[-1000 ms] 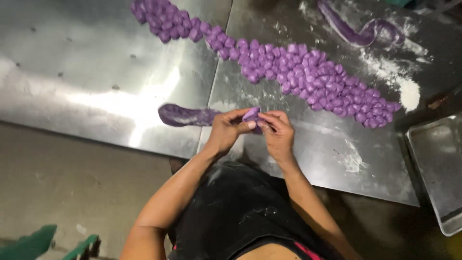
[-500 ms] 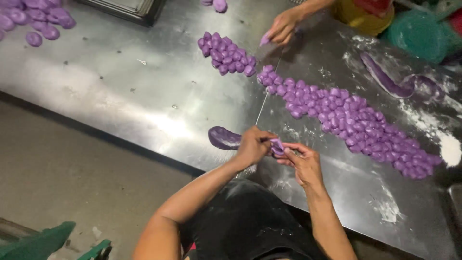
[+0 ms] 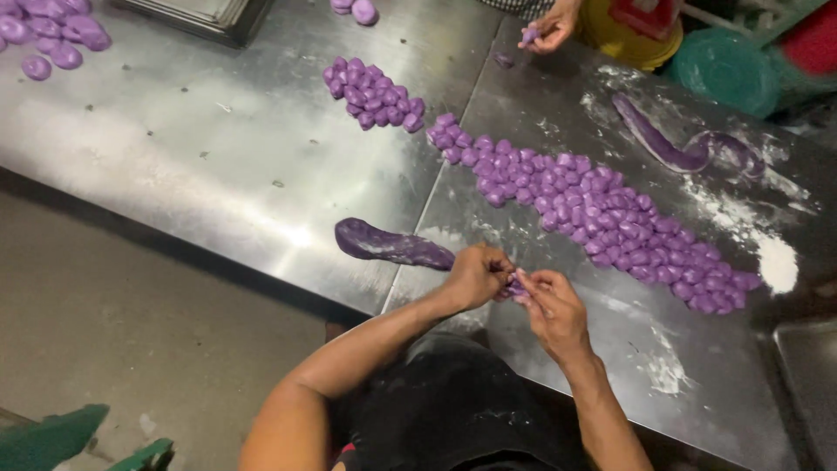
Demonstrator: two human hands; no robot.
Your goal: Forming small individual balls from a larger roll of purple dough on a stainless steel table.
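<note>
A small piece of purple dough [image 3: 513,285] sits pinched between both hands, right at the near edge of the steel table [image 3: 218,174]. The left hand [image 3: 475,275] is curled closed around the end of a thick purple dough roll [image 3: 392,245], which stretches away to the left along the table. The right hand [image 3: 551,305] has its fingertips closed on the small piece, touching the left hand's fingers.

Just beyond the hands, a long band of little purple dough pieces [image 3: 593,214] runs diagonally across the table, and a smaller cluster of pieces [image 3: 373,93] lies up and to the left of it. Further right, a thin curved dough rope [image 3: 676,148] rests in scattered white flour [image 3: 776,262].

At the far edge, another person's hand [image 3: 547,28] holds a bit of purple dough. More pieces [image 3: 52,35] sit at the top left corner, beside a metal tray [image 3: 196,16]. A yellow tub [image 3: 623,39] and a green basin [image 3: 722,70] stand beyond the table.
</note>
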